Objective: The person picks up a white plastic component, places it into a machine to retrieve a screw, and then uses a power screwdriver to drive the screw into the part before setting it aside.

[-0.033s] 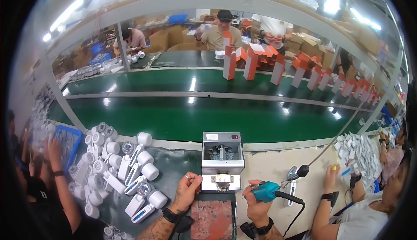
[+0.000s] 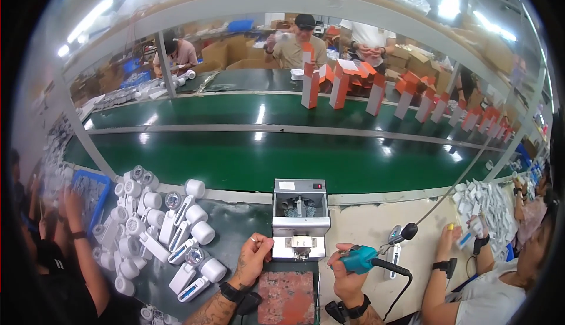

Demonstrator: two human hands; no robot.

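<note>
My right hand (image 2: 348,275) is wrapped round a teal electric screwdriver (image 2: 358,259), held sideways, its black cord trailing down toward me. A hanging cable with a black knob (image 2: 409,231) meets it by a metal hook. My left hand (image 2: 256,255) rests by the left front edge of a grey screw feeder (image 2: 301,222). Its fingers are curled together, and whatever they may hold is hidden. Small screws lie in the feeder's open tray. A worn reddish block (image 2: 286,298) lies just in front of the feeder, between my forearms.
White handheld devices with round heads (image 2: 154,231) are heaped left of my left hand. One white device (image 2: 394,260) lies right of the screwdriver. A green conveyor (image 2: 206,157) runs beyond, carrying orange-and-white boxes (image 2: 339,86). Co-workers sit on both sides; a blue crate (image 2: 106,192) stands left.
The co-worker on the right has shifted the small white item in their hands. Across the conveyor, a person's raised hand has moved slightly. My own hands look the same.
</note>
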